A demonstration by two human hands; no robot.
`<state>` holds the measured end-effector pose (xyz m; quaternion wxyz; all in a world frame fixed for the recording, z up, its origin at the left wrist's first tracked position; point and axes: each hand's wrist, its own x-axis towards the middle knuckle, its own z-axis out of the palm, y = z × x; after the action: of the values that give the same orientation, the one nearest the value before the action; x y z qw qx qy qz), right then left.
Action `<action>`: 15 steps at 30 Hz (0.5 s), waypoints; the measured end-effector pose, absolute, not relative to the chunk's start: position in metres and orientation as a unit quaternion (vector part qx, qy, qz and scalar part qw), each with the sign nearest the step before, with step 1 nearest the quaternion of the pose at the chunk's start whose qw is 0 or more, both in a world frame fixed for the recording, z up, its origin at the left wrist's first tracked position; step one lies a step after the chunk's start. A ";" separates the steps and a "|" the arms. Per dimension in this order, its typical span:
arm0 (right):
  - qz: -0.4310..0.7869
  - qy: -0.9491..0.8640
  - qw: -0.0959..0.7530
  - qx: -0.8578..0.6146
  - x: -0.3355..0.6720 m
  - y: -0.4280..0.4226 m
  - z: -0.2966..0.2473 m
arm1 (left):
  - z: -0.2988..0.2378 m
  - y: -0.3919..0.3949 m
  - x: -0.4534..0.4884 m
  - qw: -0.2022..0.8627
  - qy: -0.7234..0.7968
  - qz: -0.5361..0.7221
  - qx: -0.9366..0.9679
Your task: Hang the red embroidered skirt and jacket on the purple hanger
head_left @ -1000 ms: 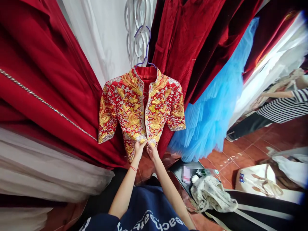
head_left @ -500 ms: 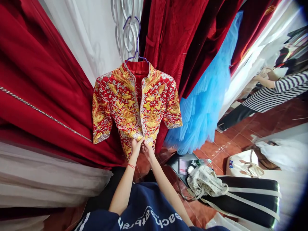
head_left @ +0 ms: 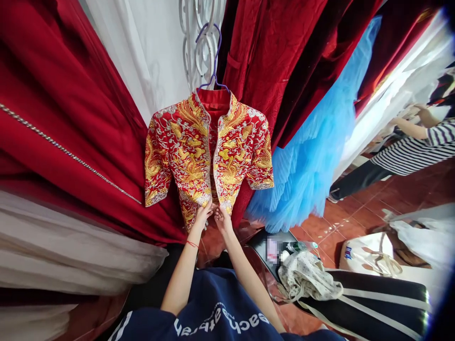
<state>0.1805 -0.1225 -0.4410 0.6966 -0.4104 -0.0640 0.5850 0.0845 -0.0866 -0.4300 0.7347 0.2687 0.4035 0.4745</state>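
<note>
A short-sleeved red jacket (head_left: 190, 154) with gold and silver embroidery hangs from a purple hanger (head_left: 215, 64), hooked on a white scrolled metal rack (head_left: 205, 56). Its stand collar is open, and a narrow gap runs down between the two front edges. At the bottom of the front, my left hand (head_left: 203, 216) pinches the hem beside one front edge. My right hand (head_left: 222, 219) grips the opposite front edge close by, its fingers curled. Both hands are nearly touching. What lies between the fingertips is too small to make out.
Red gowns (head_left: 71, 109) and pale fabric (head_left: 78, 241) hang on the left. A blue tulle dress (head_left: 305, 151) hangs right of the jacket. Lower right are a black stool (head_left: 377, 303), a crumpled cloth bag (head_left: 307, 277) and a white bag (head_left: 366, 251). A person in stripes (head_left: 415, 151) stands farther off.
The jacket's front edges, closer together at the bottom before, are now parted, with my hands slightly farther from each other. The view has shifted, so the surroundings sit farther right.
</note>
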 end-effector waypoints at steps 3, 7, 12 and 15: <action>0.576 -0.063 0.698 -0.422 0.179 -0.120 -0.439 | -0.427 -0.087 0.077 0.776 0.368 0.464 0.218; 0.556 -0.059 0.705 -0.436 0.170 -0.117 -0.439 | -0.420 -0.090 0.066 0.829 0.302 0.446 0.151; 0.532 -0.067 0.714 -0.451 0.149 -0.116 -0.439 | -0.415 -0.098 0.057 0.858 0.248 0.442 0.083; 0.523 -0.073 0.719 -0.452 0.137 -0.118 -0.437 | -0.413 -0.100 0.056 0.869 0.238 0.429 0.055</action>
<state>0.1367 -0.1178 -0.4368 0.7187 -0.4519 -0.0728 0.5234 0.0557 -0.0998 -0.4133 0.8694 0.0547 0.2384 0.4292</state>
